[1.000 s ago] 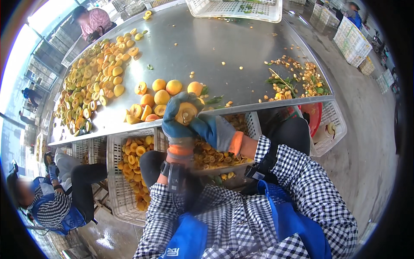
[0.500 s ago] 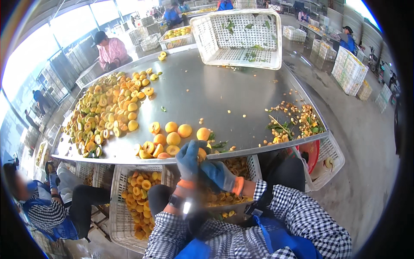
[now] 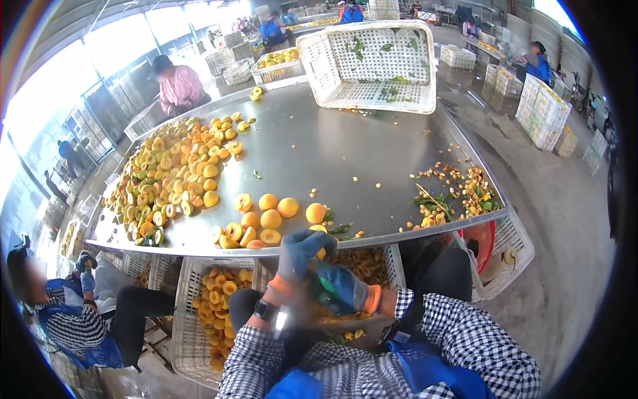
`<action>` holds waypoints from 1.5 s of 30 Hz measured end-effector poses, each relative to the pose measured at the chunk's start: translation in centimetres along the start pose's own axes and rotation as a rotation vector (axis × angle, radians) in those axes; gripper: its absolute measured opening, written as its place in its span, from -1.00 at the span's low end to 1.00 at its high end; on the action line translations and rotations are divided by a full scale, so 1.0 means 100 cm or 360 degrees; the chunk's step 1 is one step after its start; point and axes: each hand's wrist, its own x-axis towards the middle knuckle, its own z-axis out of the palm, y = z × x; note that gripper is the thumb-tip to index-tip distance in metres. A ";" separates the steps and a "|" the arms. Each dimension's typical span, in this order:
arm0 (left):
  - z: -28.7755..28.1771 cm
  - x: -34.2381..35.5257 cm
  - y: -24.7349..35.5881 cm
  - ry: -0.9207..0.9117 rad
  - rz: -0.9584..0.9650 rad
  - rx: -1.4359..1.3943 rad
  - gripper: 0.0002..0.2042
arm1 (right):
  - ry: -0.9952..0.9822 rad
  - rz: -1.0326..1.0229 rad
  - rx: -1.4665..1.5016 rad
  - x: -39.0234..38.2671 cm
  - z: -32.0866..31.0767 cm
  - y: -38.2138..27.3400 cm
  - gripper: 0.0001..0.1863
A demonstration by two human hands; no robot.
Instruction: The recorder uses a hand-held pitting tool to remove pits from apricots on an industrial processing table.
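My left hand (image 3: 299, 256), in a blue-grey glove with an orange cuff, is closed around an orange apricot (image 3: 321, 253) in front of the table's near edge. My right hand (image 3: 344, 287), gloved alike, is closed just below and right of it. Whatever sits in its fingers is hidden and smeared. Beyond my hands, several apricots (image 3: 270, 219), whole and cut, lie near the metal table's (image 3: 319, 156) front edge. Under my hands stands a white crate (image 3: 393, 266) of apricot pieces. To its left is another crate (image 3: 181, 326) holding orange halves.
Halved apricots (image 3: 163, 176) form a big heap on the table's left. Pits and leaves (image 3: 458, 193) lie at the right. A tilted white crate (image 3: 369, 100) rests at the far edge. Co-workers sit at left (image 3: 86, 312) and far left (image 3: 183, 86). A red basin (image 3: 480, 245) is at lower right.
My view has shifted slightly, moving the table's contents a little down and right. Both hands stay close together, and my right hand has turned and dropped a little.
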 end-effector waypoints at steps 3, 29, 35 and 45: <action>0.010 -0.005 0.007 0.0180 -0.0355 -0.0337 -0.89 | 0.0025 -0.0039 -0.0005 -0.005 0.002 0.001 -0.56; 0.012 -0.040 0.005 0.0642 -0.0431 0.0180 -0.81 | -0.0808 0.0861 0.3161 -0.012 0.014 -0.015 -0.44; -0.094 -0.082 -0.027 0.0964 -0.1302 0.0573 -0.77 | -0.0327 0.1518 0.0259 -0.021 -0.011 0.009 -0.55; -0.128 -0.023 -0.093 -0.0257 -0.1501 0.1758 -0.62 | -0.0376 0.1044 -0.0744 -0.021 0.004 -0.006 -0.69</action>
